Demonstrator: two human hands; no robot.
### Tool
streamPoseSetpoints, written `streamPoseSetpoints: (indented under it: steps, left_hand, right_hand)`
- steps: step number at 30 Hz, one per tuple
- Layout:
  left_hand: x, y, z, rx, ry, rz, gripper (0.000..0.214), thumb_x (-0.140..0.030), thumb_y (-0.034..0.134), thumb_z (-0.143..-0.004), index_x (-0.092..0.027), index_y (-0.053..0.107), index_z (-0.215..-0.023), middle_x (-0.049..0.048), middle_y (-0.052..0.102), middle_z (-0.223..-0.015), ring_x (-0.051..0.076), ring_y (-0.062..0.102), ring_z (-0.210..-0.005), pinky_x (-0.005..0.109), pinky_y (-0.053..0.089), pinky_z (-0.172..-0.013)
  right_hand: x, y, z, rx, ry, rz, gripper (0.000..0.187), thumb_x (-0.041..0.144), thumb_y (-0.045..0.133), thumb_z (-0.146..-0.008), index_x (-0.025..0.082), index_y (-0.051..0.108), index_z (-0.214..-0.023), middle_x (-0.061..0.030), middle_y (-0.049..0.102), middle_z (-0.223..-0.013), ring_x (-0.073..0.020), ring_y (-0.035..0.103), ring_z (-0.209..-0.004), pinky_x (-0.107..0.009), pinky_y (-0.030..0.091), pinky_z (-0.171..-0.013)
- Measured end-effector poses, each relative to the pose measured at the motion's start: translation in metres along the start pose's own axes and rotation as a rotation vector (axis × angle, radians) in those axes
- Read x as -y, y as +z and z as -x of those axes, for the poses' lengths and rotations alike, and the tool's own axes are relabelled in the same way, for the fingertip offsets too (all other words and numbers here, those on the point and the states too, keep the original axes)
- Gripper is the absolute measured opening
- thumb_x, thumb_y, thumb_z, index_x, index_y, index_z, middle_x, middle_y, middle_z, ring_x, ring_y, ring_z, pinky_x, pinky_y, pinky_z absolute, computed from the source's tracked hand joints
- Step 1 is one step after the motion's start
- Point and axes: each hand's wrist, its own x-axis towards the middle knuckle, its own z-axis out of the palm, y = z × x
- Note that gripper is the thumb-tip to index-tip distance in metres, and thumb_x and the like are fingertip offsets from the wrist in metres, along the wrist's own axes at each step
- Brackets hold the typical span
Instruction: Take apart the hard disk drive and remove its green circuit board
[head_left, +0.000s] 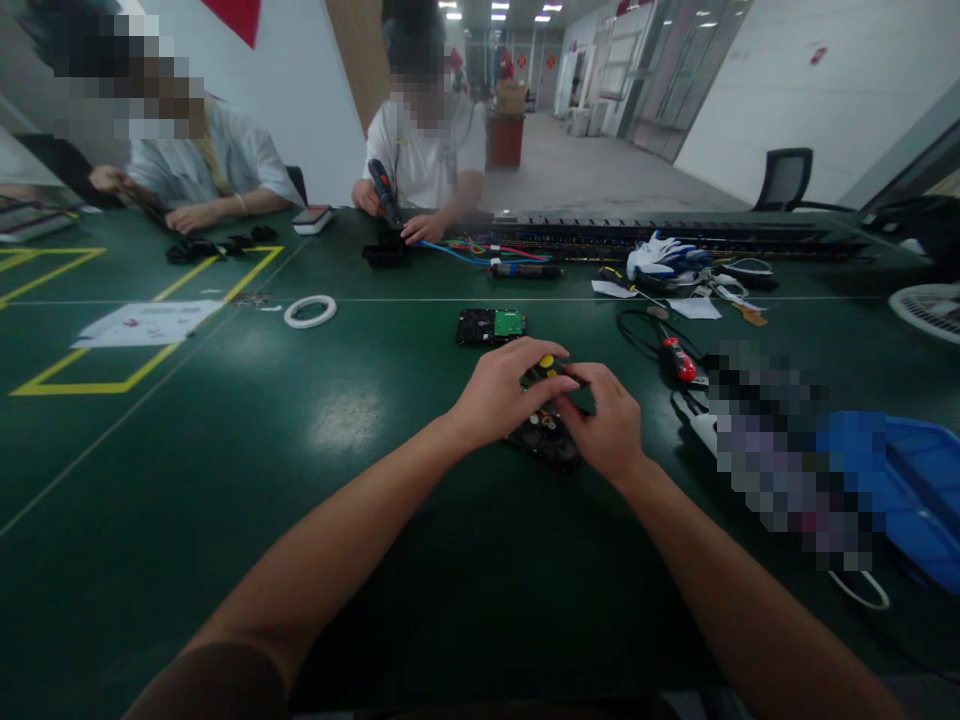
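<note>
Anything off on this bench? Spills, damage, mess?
No spill or obvious damage. Untidy spot: blue-and-white fabric gloves heaped beside loose, askew white papers, far right. Dark, rounded-edged device in the middle is partly hidden; can't judge its condition.

On the table (405, 560), a device (544, 440) is set beneath the left hand (502, 390) and the right hand (607, 415), with a small object (548, 363) held between them. A circuit-board unit (491, 327) is placed just behind. At left, a tape roll (309, 322) is found, with a paper sheet (146, 322) farther left. Farther back, a rod-shaped tool (525, 271) is laid before cables (480, 248). At right, a handled tool (679, 360) is seen, with gloves (664, 262) behind it and a tray (926, 470) farther right, nearer the front.
</note>
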Motion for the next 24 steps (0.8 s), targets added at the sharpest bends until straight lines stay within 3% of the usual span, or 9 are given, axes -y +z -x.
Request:
streamPoseSetpoints:
  steps: [3,5,8,10,12,14,16,19,24]
  left_hand:
    - [0.006,-0.022,-0.010,-0.105,-0.171,0.060,0.028,-0.038,0.056,-0.102,-0.019,0.062,-0.121,0.0072,0.074,-0.106,0.017,0.070,-0.096,0.032,0.054,-0.085]
    - [0.012,-0.041,-0.011,-0.061,-0.302,0.122,0.030,-0.035,0.044,-0.105,-0.018,0.054,-0.128,0.0050,0.073,-0.088,0.017,0.070,-0.082,0.031,0.055,-0.078]
    - [0.020,-0.061,-0.006,0.237,-0.467,-0.054,0.025,-0.023,0.043,-0.098,-0.019,0.060,-0.116,0.0050,0.071,-0.081,0.018,0.068,-0.074,0.032,0.052,-0.071]
    - [0.023,-0.064,0.000,0.509,-0.515,-0.321,0.020,-0.022,0.048,-0.091,-0.017,0.067,-0.096,0.0101,0.073,-0.090,0.023,0.067,-0.081,0.036,0.051,-0.075]
    - [0.025,-0.062,0.005,0.755,-0.537,-0.445,0.021,-0.025,0.049,-0.088,-0.017,0.068,-0.087,0.0128,0.074,-0.093,0.026,0.068,-0.083,0.038,0.050,-0.075]
    - [0.024,-0.057,0.010,0.949,-0.549,-0.366,0.022,-0.026,0.049,-0.087,-0.017,0.069,-0.090,0.0110,0.075,-0.092,0.025,0.068,-0.079,0.035,0.050,-0.071]
    - [0.023,-0.054,0.013,1.068,-0.608,-0.206,0.024,-0.027,0.049,-0.086,-0.018,0.067,-0.098,0.0091,0.075,-0.095,0.021,0.069,-0.071,0.031,0.049,-0.062]
    - [0.020,-0.054,0.016,1.108,-0.684,-0.076,0.026,-0.029,0.048,-0.087,-0.018,0.064,-0.104,0.0104,0.074,-0.104,0.020,0.070,-0.068,0.028,0.049,-0.053]
    - [0.018,-0.058,0.013,1.084,-0.639,-0.087,0.023,-0.027,0.048,-0.086,-0.019,0.063,-0.102,0.0079,0.073,-0.102,0.018,0.070,-0.072,0.028,0.050,-0.058]
  right_hand:
    - [-0.015,-0.011,-0.003,0.163,0.088,0.017,0.028,0.042,0.061,-0.100,0.022,0.063,-0.119,-0.0102,0.071,-0.117,-0.0265,0.068,-0.104,-0.041,0.054,-0.091]
    - [-0.028,-0.017,-0.002,0.278,0.215,0.101,0.027,0.041,0.058,-0.100,0.021,0.066,-0.116,-0.0101,0.073,-0.110,-0.0265,0.069,-0.098,-0.041,0.053,-0.087]
    - [-0.041,-0.021,0.000,0.495,0.336,0.143,0.026,0.042,0.054,-0.101,0.023,0.072,-0.099,-0.0056,0.076,-0.094,-0.0231,0.069,-0.081,-0.036,0.049,-0.073]
    - [-0.042,-0.021,0.000,0.546,0.362,0.157,0.030,0.044,0.052,-0.101,0.023,0.072,-0.092,-0.0045,0.075,-0.087,-0.0215,0.067,-0.074,-0.034,0.044,-0.066]
    - [-0.040,-0.021,0.000,0.555,0.367,0.165,0.032,0.044,0.052,-0.101,0.023,0.072,-0.088,-0.0042,0.074,-0.083,-0.0206,0.065,-0.070,-0.033,0.041,-0.063]
    - [-0.037,-0.021,-0.002,0.553,0.368,0.170,0.032,0.044,0.052,-0.100,0.023,0.071,-0.085,-0.0039,0.073,-0.080,-0.0200,0.063,-0.068,-0.032,0.039,-0.062]
    - [-0.035,-0.022,-0.002,0.559,0.366,0.173,0.034,0.044,0.052,-0.100,0.023,0.070,-0.081,-0.0035,0.071,-0.077,-0.0196,0.062,-0.066,-0.032,0.037,-0.061]
    - [-0.034,-0.024,-0.003,0.580,0.347,0.170,0.036,0.044,0.051,-0.100,0.023,0.067,-0.076,-0.0032,0.070,-0.075,-0.0194,0.061,-0.065,-0.032,0.036,-0.060]
    - [-0.034,-0.026,-0.002,0.594,0.346,0.167,0.039,0.044,0.049,-0.101,0.023,0.064,-0.072,-0.0023,0.068,-0.071,-0.0190,0.061,-0.065,-0.031,0.035,-0.060]
